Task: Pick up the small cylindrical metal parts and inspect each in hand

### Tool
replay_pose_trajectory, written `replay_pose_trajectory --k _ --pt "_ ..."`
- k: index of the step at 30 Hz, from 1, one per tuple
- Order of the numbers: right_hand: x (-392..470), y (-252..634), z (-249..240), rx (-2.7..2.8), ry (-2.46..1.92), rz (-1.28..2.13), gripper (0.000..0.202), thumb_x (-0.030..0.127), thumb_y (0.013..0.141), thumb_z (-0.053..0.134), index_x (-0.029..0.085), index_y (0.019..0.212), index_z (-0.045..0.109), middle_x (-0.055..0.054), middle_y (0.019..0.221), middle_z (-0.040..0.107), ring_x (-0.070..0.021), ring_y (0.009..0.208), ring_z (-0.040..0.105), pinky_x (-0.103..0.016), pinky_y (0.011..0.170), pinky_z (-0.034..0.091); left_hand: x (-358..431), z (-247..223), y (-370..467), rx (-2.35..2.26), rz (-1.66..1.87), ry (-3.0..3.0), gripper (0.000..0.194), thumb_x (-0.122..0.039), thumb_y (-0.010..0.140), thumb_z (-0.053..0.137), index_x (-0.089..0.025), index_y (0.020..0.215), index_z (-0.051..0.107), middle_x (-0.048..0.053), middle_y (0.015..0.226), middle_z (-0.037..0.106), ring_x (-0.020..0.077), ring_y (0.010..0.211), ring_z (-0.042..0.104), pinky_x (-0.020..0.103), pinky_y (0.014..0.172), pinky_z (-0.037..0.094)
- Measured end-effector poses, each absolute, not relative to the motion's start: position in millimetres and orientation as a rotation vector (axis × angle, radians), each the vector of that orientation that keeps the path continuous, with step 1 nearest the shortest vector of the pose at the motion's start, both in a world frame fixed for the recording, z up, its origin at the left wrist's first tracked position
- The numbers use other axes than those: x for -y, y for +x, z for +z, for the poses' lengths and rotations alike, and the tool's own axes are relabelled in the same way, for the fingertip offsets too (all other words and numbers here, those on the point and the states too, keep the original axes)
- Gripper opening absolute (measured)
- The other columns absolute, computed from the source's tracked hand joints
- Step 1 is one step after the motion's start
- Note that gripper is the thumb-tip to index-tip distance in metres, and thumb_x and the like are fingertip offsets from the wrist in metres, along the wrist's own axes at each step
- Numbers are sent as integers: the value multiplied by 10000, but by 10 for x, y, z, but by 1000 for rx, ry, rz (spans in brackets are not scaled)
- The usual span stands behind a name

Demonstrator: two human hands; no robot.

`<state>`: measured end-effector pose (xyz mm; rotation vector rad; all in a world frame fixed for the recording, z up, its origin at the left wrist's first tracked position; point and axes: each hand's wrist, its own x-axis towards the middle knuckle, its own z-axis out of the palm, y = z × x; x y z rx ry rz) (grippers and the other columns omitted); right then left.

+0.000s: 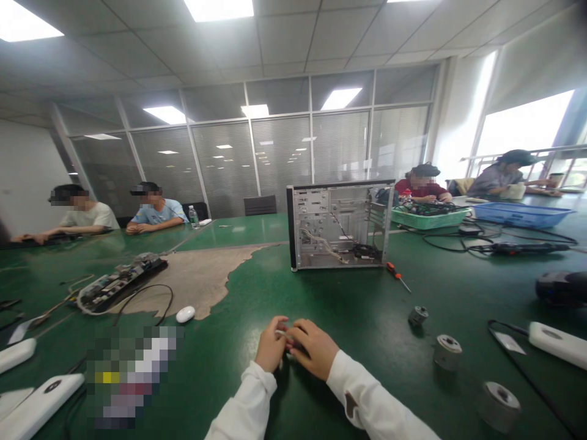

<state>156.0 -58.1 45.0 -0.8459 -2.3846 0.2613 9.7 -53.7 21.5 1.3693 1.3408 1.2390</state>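
Observation:
My left hand (271, 345) and my right hand (316, 348) are together just above the green table (257, 293), near its front. Both have their fingers curled inward and meeting at the tips. A thin, pale, small piece (281, 333) shows between them, too small and too covered to name. Beyond the hands stands an open computer case (316, 223), its side panel off and loose cables inside. By its right foot lies an orange-and-black screwdriver (398, 276).
Three metal cylinders (447, 352) stand at right. A circuit board assembly (123, 281) with cables lies left, near a white mouse-like oval object (185, 314). Green (428, 220) and blue baskets (523, 215) sit at back right. Several people sit around the table.

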Motion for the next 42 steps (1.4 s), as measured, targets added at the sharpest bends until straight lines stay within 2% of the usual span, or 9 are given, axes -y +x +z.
replay_pose_trajectory --k 3,11,18,24,28,32,36,39,42 --pt "595 1603 453 2422 -917 234 244 160 713 443 229 932 529 -34 894 525 -154 828 481 -253 718 384 525 175 112 -1288 1208 1338 458 -3 565 361 -179 987 395 -14 749 528 77 503 567 196 477 464" --pt "689 2191 419 2351 -1360 -75 184 191 739 425 202 882 540 -45 862 550 -163 817 489 -278 709 336 458 143 65 -1324 1272 1310 413 -44 577 353 -143 975 405 6 736 502 87 483 557 197 424 430" --pt "761 3104 146 1997 -1588 -638 208 161 716 445 202 860 590 -71 921 575 -205 890 487 -347 787 303 454 173 64 -1330 1264 1276 417 -31 576 352 -138 976 401 9 737 500 89 479 556 198 420 425" --pt "816 3415 86 1869 -1733 -863 278 99 689 433 206 887 597 -100 998 568 -250 969 463 -433 867 264 455 187 59 -1341 1259 1270 405 -15 587 345 -138 968 408 7 733 497 81 485 553 185 417 419" --pt "885 3067 180 1943 -1642 -739 323 125 696 427 202 975 571 -112 1115 509 -264 1056 407 -455 927 218 460 199 54 -1342 1271 1245 402 -8 583 351 -135 959 417 3 722 501 78 474 550 182 414 416" --pt "883 2415 208 2306 -1414 -369 477 121 686 416 191 1156 444 -107 1212 426 -232 1105 374 -354 898 312 455 192 46 -1340 1291 1219 397 -7 581 356 -134 951 427 -3 701 508 80 465 548 186 410 415" --pt "704 1817 159 2436 -1359 -158 561 103 700 394 208 1247 321 -132 1284 342 -246 1135 348 -362 882 328 442 172 39 -1355 1294 1205 399 -4 583 363 -140 953 428 -8 700 512 65 459 541 165 405 413" --pt "505 1570 134 2433 -1360 -128 525 82 727 371 206 1236 340 -149 1293 328 -252 1142 340 -379 879 323 440 170 38 -1361 1290 1207 406 6 579 361 -140 953 425 -6 709 508 64 464 542 160 401 413" --pt "350 1510 119 2432 -1296 -109 409 82 752 372 190 1136 463 -126 1188 456 -214 1082 399 -330 843 356 444 182 37 -1369 1289 1211 413 16 572 359 -137 950 427 -4 713 505 65 464 540 160 395 410"
